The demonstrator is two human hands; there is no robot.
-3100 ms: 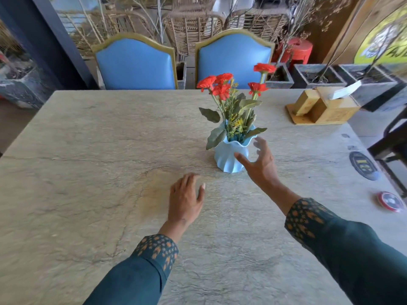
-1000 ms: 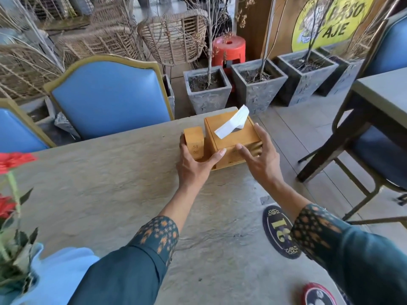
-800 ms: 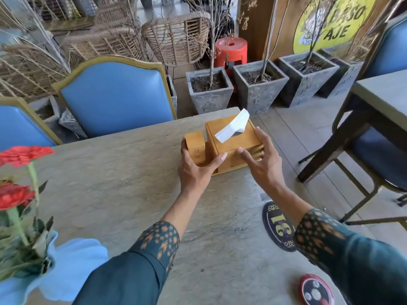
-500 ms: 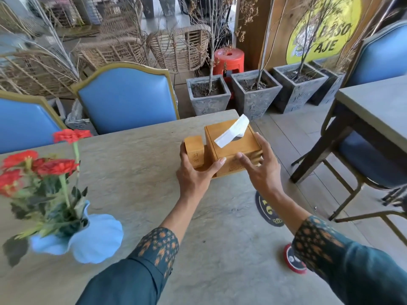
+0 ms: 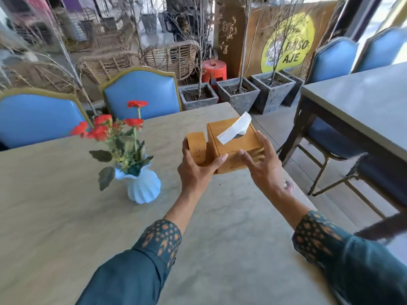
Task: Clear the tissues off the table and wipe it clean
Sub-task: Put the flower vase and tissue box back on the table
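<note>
Since a moment ago your view has swung left, so the vase has come well into sight while both your hands have kept their hold on the wooden tissue box near the table's far right corner. You have it between your two hands: your left hand wraps the smaller wooden block joined to the box's left side, fingers curled behind it and the thumb stretched across to the box's front face. Your right hand grasps the box's right front corner, thumb on the front, fingers curled along the right side. Whether the box rests on the table or is lifted just off it, you cannot tell from this angle.

One white tissue stands out of the slot in the box's lid, leaning up and to the right. What else the box holds is hidden.

Left of your left hand, apart from it, the pale blue ribbed vase stands upright on the stone top and holds red flowers with green leaves. By your right wrist a dark round marker shows at the table's edge, mostly hidden. Two blue chairs stand at the far side, and grey planters with bare twigs sit on the floor beyond.
</note>
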